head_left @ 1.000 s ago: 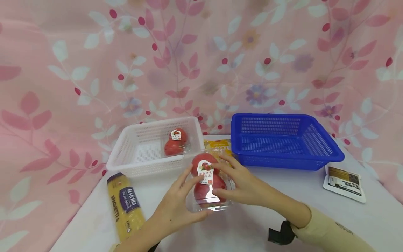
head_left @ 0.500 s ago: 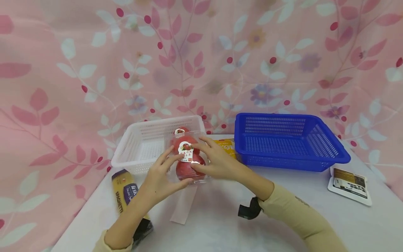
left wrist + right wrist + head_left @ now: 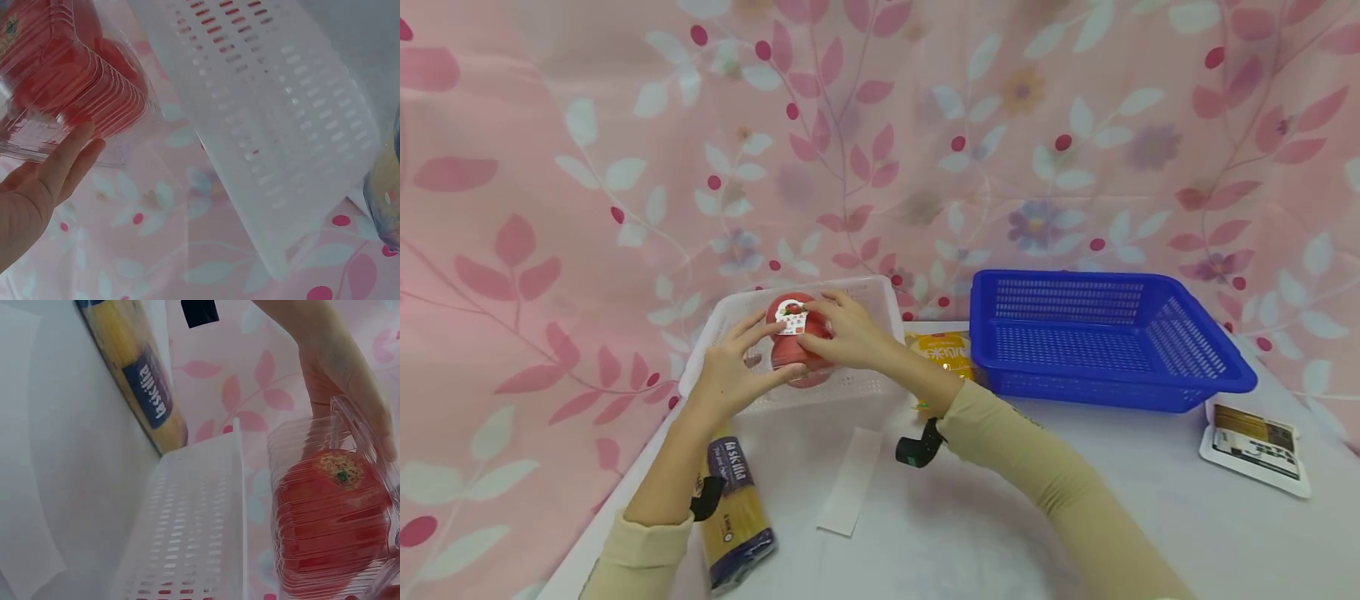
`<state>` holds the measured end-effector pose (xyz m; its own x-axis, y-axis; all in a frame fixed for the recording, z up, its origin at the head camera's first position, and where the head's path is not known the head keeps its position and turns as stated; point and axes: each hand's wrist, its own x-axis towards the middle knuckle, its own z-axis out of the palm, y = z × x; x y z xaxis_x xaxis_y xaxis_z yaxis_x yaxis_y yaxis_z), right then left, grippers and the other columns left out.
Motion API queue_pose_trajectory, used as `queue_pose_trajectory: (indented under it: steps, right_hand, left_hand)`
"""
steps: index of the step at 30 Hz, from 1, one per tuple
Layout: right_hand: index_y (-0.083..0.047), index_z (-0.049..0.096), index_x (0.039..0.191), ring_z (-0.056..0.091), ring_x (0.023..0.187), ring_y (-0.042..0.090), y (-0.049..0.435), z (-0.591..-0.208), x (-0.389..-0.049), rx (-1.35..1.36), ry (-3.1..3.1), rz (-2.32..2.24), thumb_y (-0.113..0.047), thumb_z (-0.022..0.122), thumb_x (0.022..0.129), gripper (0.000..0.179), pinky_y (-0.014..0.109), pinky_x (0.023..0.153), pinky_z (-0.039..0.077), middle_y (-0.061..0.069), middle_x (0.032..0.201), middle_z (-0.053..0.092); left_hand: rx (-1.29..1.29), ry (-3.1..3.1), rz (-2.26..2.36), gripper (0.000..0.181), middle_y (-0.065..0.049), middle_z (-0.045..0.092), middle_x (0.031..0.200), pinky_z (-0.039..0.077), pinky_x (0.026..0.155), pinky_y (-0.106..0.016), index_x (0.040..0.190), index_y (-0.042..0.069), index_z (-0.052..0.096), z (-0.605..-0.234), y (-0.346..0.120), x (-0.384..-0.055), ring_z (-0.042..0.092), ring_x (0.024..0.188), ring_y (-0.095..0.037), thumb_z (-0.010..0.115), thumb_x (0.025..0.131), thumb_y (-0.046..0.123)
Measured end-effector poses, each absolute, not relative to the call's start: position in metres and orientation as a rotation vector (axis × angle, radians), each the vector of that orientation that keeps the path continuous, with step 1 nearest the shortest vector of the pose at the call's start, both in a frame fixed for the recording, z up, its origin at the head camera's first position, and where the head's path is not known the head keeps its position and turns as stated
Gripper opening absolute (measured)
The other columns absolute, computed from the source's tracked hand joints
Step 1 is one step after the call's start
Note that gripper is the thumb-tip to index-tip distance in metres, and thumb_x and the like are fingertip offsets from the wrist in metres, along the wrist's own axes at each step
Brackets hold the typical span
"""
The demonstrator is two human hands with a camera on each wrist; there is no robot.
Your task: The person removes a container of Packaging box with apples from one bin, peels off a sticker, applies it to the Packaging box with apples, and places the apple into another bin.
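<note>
left hand: my left hand point(image 3: 727, 377) presses its fingers against the left side of the clear tomato pack point(image 3: 795, 342), fingers fairly straight, thumb underneath as far as i can tell.
right hand: my right hand point(image 3: 847, 333) curls over the right side and top of the same pack, fingertips near its white label point(image 3: 792, 319).
tomato pack: held between both my hands, lifted over the white basket point(image 3: 889, 310), at the far left of the table; red tomatoes show through the ridged plastic point(image 3: 331, 519).
white basket: right under the pack, its slotted wall close to my left hand in the left wrist view point(image 3: 275, 131).
spaghetti packet: lies near left on the table point(image 3: 735, 508), under my left forearm.
paper strip: flat on the table point(image 3: 852, 479), between my arms.
yellow packet: just right of the white basket point(image 3: 942, 350), behind my right wrist.
blue basket: far right of the table point(image 3: 1150, 392), well apart from my hands.
card: near the right edge point(image 3: 1255, 437).
</note>
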<state>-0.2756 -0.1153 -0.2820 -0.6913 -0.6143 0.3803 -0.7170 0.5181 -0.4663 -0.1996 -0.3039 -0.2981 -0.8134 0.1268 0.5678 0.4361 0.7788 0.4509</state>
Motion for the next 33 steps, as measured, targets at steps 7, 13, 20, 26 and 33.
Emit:
queue_pose_trajectory:
  steps: [7, 13, 20, 26, 33]
  right_hand:
    - [-0.014, 0.054, 0.128, 0.033, 0.128, 0.025, -0.153, -0.287, -0.303, 1.083, -2.629, 0.905, -0.039, 0.052, 0.089, 0.047, 0.048, 0.100, 0.032, 0.012, 0.138, 0.040]
    - [-0.010, 0.054, 0.127, 0.036, 0.126, 0.022, -0.174, -0.295, -0.322, 1.088, -2.696, 0.871, -0.037, 0.049, 0.091, 0.045, 0.039, 0.101, 0.033, 0.011, 0.131, 0.049]
    - [-0.009, 0.055, 0.127, 0.040, 0.123, 0.020, -0.190, -0.298, -0.336, 1.126, -2.718, 0.909, -0.036, 0.050, 0.092, 0.045, 0.036, 0.100, 0.033, 0.005, 0.125, 0.055]
    - [-0.006, 0.063, 0.113, 0.056, 0.096, 0.016, -0.203, -0.310, -0.346, 1.234, -2.678, 0.990, -0.031, 0.054, 0.090, 0.035, 0.027, 0.084, 0.044, 0.004, 0.106, 0.064]
    - [-0.004, 0.065, 0.106, 0.050, 0.076, 0.012, -0.217, -0.335, -0.353, 1.270, -2.681, 1.013, -0.028, 0.054, 0.090, 0.031, 0.022, 0.064, 0.040, 0.003, 0.088, 0.061]
  left_hand:
    - [-0.299, -2.545, -0.911, 0.066, -0.015, 0.039, 0.140, 0.050, 0.078, -0.045, 0.124, 0.010, 0.058, -0.299, -0.337, -0.230, 0.052, 0.109, -0.040, 0.077, 0.070, 0.042]
    - [-0.195, -2.640, -0.980, 0.067, -0.012, 0.040, 0.140, 0.044, 0.085, -0.052, 0.125, 0.012, 0.058, -0.306, -0.358, -0.253, 0.049, 0.114, -0.039, 0.074, 0.070, 0.048]
    - [-0.103, -2.676, -1.078, 0.068, -0.007, 0.039, 0.142, 0.041, 0.086, -0.058, 0.127, 0.015, 0.056, -0.311, -0.376, -0.266, 0.043, 0.118, -0.041, 0.072, 0.072, 0.051]
    - [-0.071, -2.709, -1.080, 0.067, -0.012, 0.039, 0.141, 0.041, 0.087, -0.056, 0.126, 0.014, 0.056, -0.320, -0.389, -0.270, 0.044, 0.117, -0.041, 0.071, 0.072, 0.052]
    - [0.014, -2.774, -1.087, 0.070, -0.012, 0.041, 0.139, 0.043, 0.088, -0.052, 0.126, 0.016, 0.056, -0.340, -0.401, -0.271, 0.048, 0.113, -0.039, 0.069, 0.071, 0.057]
